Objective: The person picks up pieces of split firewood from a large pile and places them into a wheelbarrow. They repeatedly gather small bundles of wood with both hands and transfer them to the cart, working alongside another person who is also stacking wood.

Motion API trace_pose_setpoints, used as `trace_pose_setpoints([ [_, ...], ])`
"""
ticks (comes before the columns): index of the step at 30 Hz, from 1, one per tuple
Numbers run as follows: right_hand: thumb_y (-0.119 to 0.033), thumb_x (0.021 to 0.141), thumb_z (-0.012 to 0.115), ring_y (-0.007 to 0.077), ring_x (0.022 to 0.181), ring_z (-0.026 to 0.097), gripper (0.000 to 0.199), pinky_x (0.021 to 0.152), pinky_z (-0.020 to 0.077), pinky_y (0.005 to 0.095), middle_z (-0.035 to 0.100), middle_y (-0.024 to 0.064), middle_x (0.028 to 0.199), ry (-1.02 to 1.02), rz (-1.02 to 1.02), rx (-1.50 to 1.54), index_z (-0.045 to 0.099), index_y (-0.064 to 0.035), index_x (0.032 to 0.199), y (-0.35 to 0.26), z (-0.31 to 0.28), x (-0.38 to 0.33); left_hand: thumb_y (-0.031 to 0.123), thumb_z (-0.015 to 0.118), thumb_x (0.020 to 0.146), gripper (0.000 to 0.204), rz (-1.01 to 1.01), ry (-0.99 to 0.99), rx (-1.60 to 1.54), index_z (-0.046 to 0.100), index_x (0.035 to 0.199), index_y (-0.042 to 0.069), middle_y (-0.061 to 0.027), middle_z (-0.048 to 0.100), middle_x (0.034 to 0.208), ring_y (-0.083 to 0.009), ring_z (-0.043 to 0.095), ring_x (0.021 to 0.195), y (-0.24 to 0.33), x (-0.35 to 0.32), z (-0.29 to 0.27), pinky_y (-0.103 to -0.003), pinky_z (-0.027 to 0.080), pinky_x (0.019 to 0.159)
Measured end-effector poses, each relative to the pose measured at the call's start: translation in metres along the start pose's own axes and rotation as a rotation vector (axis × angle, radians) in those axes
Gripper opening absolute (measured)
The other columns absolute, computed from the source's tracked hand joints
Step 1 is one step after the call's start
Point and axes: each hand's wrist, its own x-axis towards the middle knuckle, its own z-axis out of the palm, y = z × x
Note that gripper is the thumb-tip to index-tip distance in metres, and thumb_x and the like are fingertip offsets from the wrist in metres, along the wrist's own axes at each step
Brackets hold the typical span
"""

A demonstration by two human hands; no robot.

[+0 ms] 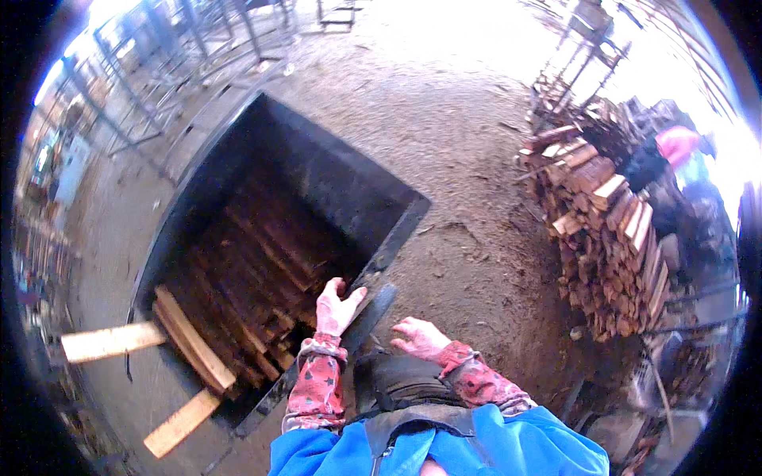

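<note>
In front of me and to the left stands a large dark metal bin (341, 170). Long split wood pieces (254, 262) lie side by side inside it, dim in its shadow. My left hand (336, 308) hovers at the bin's near right rim, thumb and fingers apart, with nothing visible in it. Whether it touches the rim I cannot tell. My right hand (422, 339) is outside the bin, just right of that rim, with loosely stretched fingers and nothing in them. Two paler wood strips (194, 337) rest on top of the load at the near left.
Two flat pale boards (111, 343) (182, 423) jut out past the bin's left side. On the right rises a tall stack of split firewood (607, 230), with a person (675, 151) behind it. Metal frames (190, 47) stand at the far left. Brown dirt ground (464, 159) lies between bin and stack.
</note>
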Motion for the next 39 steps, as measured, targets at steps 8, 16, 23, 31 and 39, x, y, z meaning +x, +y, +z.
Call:
trace_pose_setpoints([
  [8, -0.043, 0.08, 0.062, 0.0346, 0.091, 0.063, 0.043, 0.08, 0.05, 0.043, 0.067, 0.0175, 0.091, -0.003, 0.541, 0.028, 0.068, -0.0053, 0.1, 0.137, -0.009, -0.13, 0.069, 0.054, 0.08, 0.076, -0.111, 0.179, 0.24, 0.059, 0.121, 0.005, -0.0184, 0.065, 0.111, -0.0363, 0.059, 0.108, 0.033, 0.015, 0.051, -0.044, 0.045, 0.092],
  [16, -0.045, 0.077, 0.066, 0.0314, 0.093, 0.066, 0.045, 0.085, 0.0505, 0.0404, 0.07, 0.0156, 0.097, 0.176, 1.043, 0.381, 0.072, -0.007, 0.099, 0.23, 0.037, -0.321, 0.073, 0.025, 0.089, 0.084, -0.17, 0.295, 0.474, 0.065, 0.109, 0.002, -0.0224, 0.064, 0.108, -0.0416, 0.057, 0.106, 0.036, 0.011, 0.063, -0.05, 0.042, 0.091],
  [23, -0.041, 0.078, 0.069, 0.0242, 0.085, 0.067, 0.04, 0.079, 0.0518, 0.0377, 0.07, 0.0135, 0.091, 0.26, 1.153, 0.481, 0.072, -0.0055, 0.096, 0.24, 0.088, -0.38, 0.077, 0.022, 0.086, 0.091, -0.174, 0.212, 0.461, 0.063, 0.116, 0.001, -0.0211, 0.064, 0.113, -0.0398, 0.056, 0.11, 0.027, 0.013, 0.057, -0.049, 0.04, 0.095],
  [31, -0.046, 0.077, 0.069, 0.0267, 0.09, 0.067, 0.04, 0.082, 0.051, 0.0384, 0.071, 0.0125, 0.094, 0.461, 1.233, 0.691, 0.073, -0.0099, 0.093, 0.199, 0.148, -0.387, 0.069, 0.031, 0.09, 0.09, -0.033, 0.132, 0.27, 0.056, 0.118, -0.012, -0.0285, 0.06, 0.115, -0.04, 0.054, 0.109, 0.006, 0.015, 0.046, -0.042, 0.039, 0.096],
  [39, -0.036, 0.082, 0.07, 0.0112, 0.06, 0.057, 0.032, 0.057, 0.0468, 0.0295, 0.064, 0.0021, 0.071, 0.64, 1.222, 0.848, 0.068, -0.0042, 0.087, 0.176, 0.169, -0.381, 0.066, 0.031, 0.092, 0.085, 0.009, 0.096, 0.324, 0.057, 0.119, -0.011, -0.0266, 0.061, 0.117, -0.039, 0.055, 0.109, -0.005, 0.02, 0.04, -0.04, 0.039, 0.097],
])
